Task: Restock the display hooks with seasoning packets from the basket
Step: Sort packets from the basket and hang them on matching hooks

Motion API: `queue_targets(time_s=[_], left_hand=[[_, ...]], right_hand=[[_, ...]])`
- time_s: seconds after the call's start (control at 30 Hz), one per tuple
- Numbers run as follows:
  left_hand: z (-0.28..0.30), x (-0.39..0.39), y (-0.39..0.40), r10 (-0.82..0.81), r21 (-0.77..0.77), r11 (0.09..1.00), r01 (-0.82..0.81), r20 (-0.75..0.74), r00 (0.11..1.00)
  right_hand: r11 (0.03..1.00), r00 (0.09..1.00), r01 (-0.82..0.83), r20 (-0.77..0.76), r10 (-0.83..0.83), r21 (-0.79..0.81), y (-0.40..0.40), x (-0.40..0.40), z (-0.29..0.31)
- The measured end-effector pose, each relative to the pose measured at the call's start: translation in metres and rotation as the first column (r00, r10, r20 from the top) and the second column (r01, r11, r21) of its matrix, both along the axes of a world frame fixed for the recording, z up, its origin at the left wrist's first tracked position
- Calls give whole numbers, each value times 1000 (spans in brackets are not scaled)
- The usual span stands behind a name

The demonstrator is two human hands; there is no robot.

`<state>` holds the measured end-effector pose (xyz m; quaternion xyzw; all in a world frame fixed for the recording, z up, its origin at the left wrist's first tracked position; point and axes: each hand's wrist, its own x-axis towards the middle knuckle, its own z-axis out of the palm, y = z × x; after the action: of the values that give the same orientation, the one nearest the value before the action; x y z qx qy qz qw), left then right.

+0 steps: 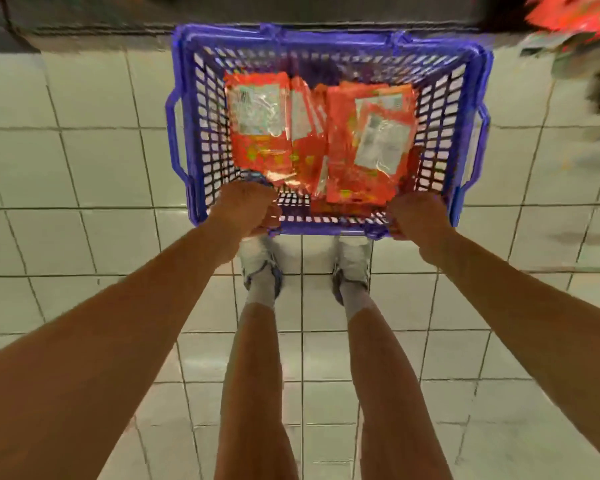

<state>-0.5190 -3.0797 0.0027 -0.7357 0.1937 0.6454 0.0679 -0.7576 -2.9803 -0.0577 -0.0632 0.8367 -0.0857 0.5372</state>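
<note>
Left hand (246, 207): its grip was curled tight round the near rim of the basket (184, 98), at the left corner.
Seasoning packets (319, 133): all lay heaped inside the basket; two showed pale label panels, the rest overlapped too much to count.
Right hand (416, 216): its grip was clamped on the same near rim, at the right corner.
Baskets: one, blue, over the tiled floor (84, 168).
Progress: seemingly at the start; no packet in hand, hooks not clearly seen.
</note>
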Motion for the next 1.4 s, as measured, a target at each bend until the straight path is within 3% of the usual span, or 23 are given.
queue_targets(time_s=[0.07,0.13,0.27,0.37,0.5,0.53,0.6,0.67,0.73,0.8,0.87,0.9,0.93,1.0,1.03,1.07,1.1,1.17,1.23,1.3,1.4], left_hand=[[-31,4,-3,-39,-13,999,39,21,999],[-55,8,-6,-81,7,997,82,-23,996],[-100,18,-10,-127,-56,990,131,78,989],[-122,20,-2,-131,-14,991,131,25,991],[-124,24,9,-78,-99,992,76,-25,997],[-123,23,9,-186,-148,972,184,-2,982],[-119,21,9,-500,-270,804,529,172,848],[-112,17,9,-615,-386,650,654,239,752],[-108,16,8,-697,-533,478,698,254,671],[-107,17,6,-779,-627,312,714,261,570],[-104,14,6,-788,-730,220,648,259,559],[-102,12,7,-761,-758,226,612,255,597],[-98,9,6,-719,-742,304,597,232,655],[-98,6,3,-648,-621,476,623,231,726],[-101,7,1,-625,-558,531,638,251,740],[-105,9,-1,-593,-503,595,626,251,765],[-106,9,-3,-543,-460,678,573,212,813],[-112,12,-5,-404,-400,822,404,89,910],[-117,15,-6,-306,-352,892,284,-5,952],[-118,18,-7,-197,-291,943,162,-97,976],[-113,22,-7,-77,-202,978,49,-129,989]], right_hand=[[988,980,-156,-123,156,6,-6,2,-30],[989,971,-149,-188,148,10,-16,4,-55],[995,989,-37,-138,49,88,-26,-5,-101],[993,986,-9,-167,28,117,-26,-12,-124],[993,962,75,-267,-49,88,-23,-10,-128],[989,971,144,-200,-133,41,-24,-9,-120],[940,920,340,192,-341,39,-26,-4,-95],[909,748,404,535,-393,102,-23,-2,-68],[948,671,291,679,-296,126,-20,3,-45],[985,653,142,739,-167,96,-18,11,-34],[994,672,63,733,-105,85,-24,14,-33],[994,718,69,688,-105,80,-28,13,-36],[993,796,101,593,-119,63,-33,11,-44],[994,967,89,245,-71,-62,-43,4,-65],[988,996,-84,1,85,-131,-47,-1,-77],[934,929,-330,-221,297,-135,-51,-7,-90],[839,801,-539,-355,481,-79,-56,-12,-102],[613,556,-788,-364,747,54,-65,-22,-126],[406,345,-901,-313,885,154,-71,-26,-146],[327,257,-926,-323,911,187,-66,-24,-160],[351,251,-923,-444,860,159,-50,-19,-160]])
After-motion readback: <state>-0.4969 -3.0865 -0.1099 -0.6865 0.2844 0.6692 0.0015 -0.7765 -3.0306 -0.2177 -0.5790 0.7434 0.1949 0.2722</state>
